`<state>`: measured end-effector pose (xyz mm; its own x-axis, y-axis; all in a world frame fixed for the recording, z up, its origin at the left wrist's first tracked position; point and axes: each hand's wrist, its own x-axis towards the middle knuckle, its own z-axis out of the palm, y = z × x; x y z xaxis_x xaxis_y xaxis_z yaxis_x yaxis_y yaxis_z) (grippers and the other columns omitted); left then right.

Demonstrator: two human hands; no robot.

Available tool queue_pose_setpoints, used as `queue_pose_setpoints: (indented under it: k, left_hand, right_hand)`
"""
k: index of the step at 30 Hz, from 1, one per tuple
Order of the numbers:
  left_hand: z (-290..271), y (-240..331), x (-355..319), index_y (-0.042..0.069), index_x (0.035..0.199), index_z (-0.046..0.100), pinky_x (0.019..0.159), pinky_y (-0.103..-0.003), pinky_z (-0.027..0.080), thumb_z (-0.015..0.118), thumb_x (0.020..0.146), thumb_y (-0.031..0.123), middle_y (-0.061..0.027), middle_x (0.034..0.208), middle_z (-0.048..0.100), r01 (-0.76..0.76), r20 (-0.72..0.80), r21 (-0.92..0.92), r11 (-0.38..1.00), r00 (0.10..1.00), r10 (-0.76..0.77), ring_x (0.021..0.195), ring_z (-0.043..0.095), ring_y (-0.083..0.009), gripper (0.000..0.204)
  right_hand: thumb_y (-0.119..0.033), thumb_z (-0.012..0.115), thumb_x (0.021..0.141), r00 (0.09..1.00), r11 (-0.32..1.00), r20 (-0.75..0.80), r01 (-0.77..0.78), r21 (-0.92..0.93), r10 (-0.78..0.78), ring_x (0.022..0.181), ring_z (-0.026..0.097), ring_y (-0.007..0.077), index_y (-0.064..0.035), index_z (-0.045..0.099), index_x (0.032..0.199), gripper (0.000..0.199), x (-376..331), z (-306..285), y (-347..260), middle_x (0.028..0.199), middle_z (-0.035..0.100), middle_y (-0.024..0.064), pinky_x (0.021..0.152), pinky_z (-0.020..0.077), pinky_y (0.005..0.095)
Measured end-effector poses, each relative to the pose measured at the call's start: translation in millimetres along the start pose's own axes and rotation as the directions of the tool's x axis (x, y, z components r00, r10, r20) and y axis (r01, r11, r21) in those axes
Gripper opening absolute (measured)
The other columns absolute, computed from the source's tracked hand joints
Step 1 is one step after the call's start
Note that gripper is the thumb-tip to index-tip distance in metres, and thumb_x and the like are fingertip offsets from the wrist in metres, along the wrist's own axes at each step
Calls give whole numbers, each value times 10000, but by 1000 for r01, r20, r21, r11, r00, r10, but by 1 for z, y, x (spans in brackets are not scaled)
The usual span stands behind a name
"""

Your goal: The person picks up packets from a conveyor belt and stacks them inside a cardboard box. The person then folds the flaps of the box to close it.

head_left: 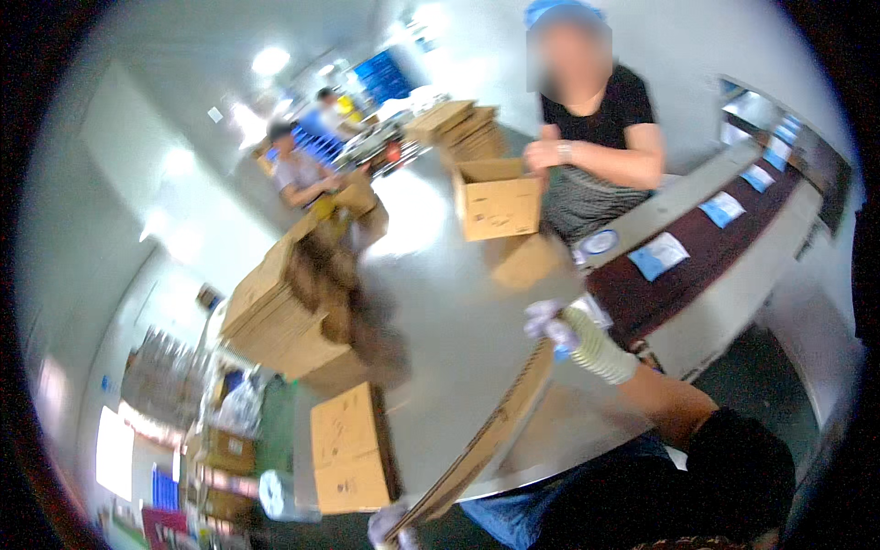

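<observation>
A flat piece of brown cardboard (490, 426), seen almost edge-on, slants up over the near part of the metal table. My left hand (392, 529), in a pale glove, is closed round its lower end at the bottom of the view. At the upper end my right hand (587, 341) grips the cardboard; its glove is whitish with a ribbed cuff. A small blue bit shows below the right fingers, too blurred to name. Left of the cardboard a closed cardboard box (350, 449) lies on the table edge.
The metal table (422, 284) carries stacked flattened cartons (275, 284) on its left and an open box (500, 206) before a co-worker (596, 137). On the right, a dark conveyor belt (642, 284) bears several blue-and-white packets (660, 256). More people work farther back.
</observation>
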<state>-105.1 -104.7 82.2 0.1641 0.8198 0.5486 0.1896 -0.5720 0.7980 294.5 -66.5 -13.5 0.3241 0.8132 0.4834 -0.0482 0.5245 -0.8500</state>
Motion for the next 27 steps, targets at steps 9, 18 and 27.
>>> queue_pose_setpoints:
  k: [9,18,27]
  left_hand:
    - [42,-33,9,48,886,568,961,-394,376,609,882,172,-103,960,599,271,285,-504,820,948,-138,1017,537,-245,131]
    - [36,-40,1,33,815,570,864,-334,414,597,764,47,-106,917,606,381,111,-557,738,915,-388,883,548,-208,60]
    - [41,-24,5,39,892,587,789,-267,416,568,826,33,-56,875,584,402,-37,-397,826,892,-451,807,510,-142,70]
  right_hand:
    - [-223,678,820,907,986,-418,-103,-130,39,837,547,89,-39,565,1090,346,-69,-5,-72,914,607,6,772,453,262]
    - [-170,716,785,955,907,-292,-162,-389,45,945,575,165,-28,525,1150,436,-65,20,-89,1009,617,72,886,454,324]
    - [-206,708,792,984,893,-77,-180,-413,162,1079,546,196,-30,539,1137,423,-64,23,-106,1096,598,88,962,408,339]
